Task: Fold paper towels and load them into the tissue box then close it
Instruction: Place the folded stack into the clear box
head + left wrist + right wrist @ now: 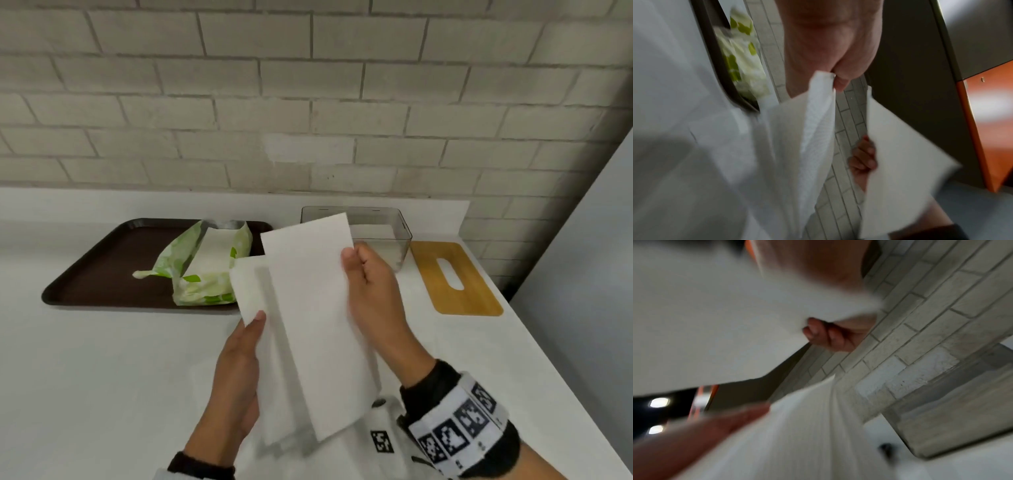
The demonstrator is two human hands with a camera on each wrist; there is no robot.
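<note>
at nine o'clock lies the brown tray [89,270], and on it the green pack [205,267], torn open so that we can draw sheets from it. in the centre we hold two paper towels in the air. our left hand [236,373] pinches the lower towel [250,287] by its edge, thumb on top, probably to keep it apart. our right hand [373,298] grasps the upper towel [315,308] at its far edge, fingers curled under it; it seems already folded. at one o'clock waits the clear tissue box [394,226], open, with some white paper inside. at two o'clock its wooden lid [455,277] lies flat beside it, so loading stays free.
</note>
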